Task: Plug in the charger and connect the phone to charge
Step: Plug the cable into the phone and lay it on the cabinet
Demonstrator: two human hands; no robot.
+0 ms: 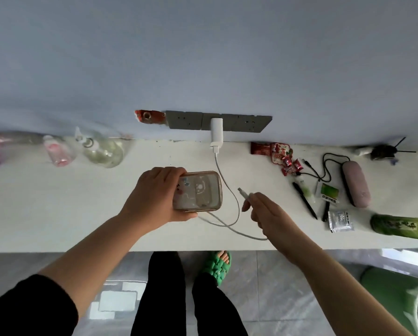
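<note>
A white charger [216,132] sits plugged into the grey wall socket strip [242,123] above the white counter [57,209]. Its white cable [227,185] runs down across the counter and loops under my hands. My left hand [152,197] grips the phone [198,191], held back side up in a clear case with cartoon stickers, just above the counter. My right hand [266,214] pinches the cable's free plug end [243,193], which points toward the phone's right edge, a short gap away.
Clear bottles [101,151] and a pink bottle [57,151] stand at the back left. On the right lie red snack packets [279,152], pens [305,200], a black cord [324,166], a pink case [354,186], a silver sachet [340,220] and a green tube [402,225].
</note>
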